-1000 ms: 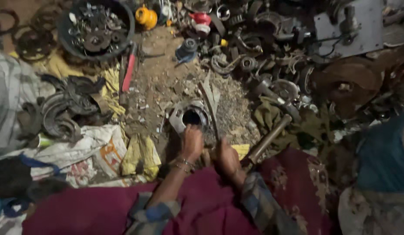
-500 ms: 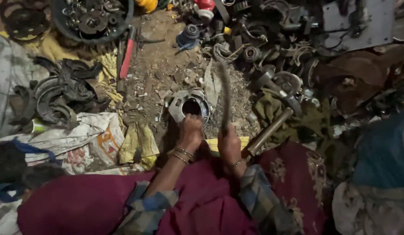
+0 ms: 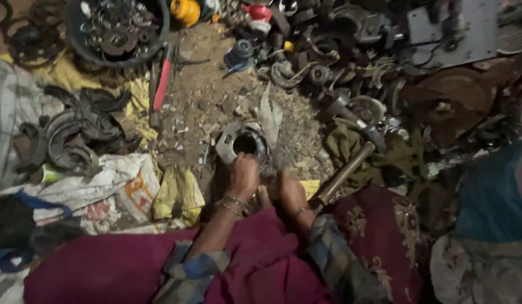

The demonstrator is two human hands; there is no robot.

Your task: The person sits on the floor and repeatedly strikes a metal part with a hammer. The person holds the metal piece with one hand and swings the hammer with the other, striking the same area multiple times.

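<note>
— Well, what can you make out of the hands?

— The left hand (image 3: pixel 243 175) rests on the near rim of a round metal housing (image 3: pixel 242 143) with a dark bore, lying on the gritty ground just ahead of the knees. Its fingers curl onto the rim, though their tips are hidden behind the knuckles.

— And the other?

— The right hand (image 3: pixel 290 193) is closed around a thin tool whose upper part is a pale motion blur (image 3: pixel 270 115); I cannot tell what kind it is.

— Anything else unclear?

— A wooden-handled hammer (image 3: pixel 351 163) lies just right of that hand, its head lost in dark clutter. The tub of metal parts (image 3: pixel 117 31) is cut by the top edge.
</note>
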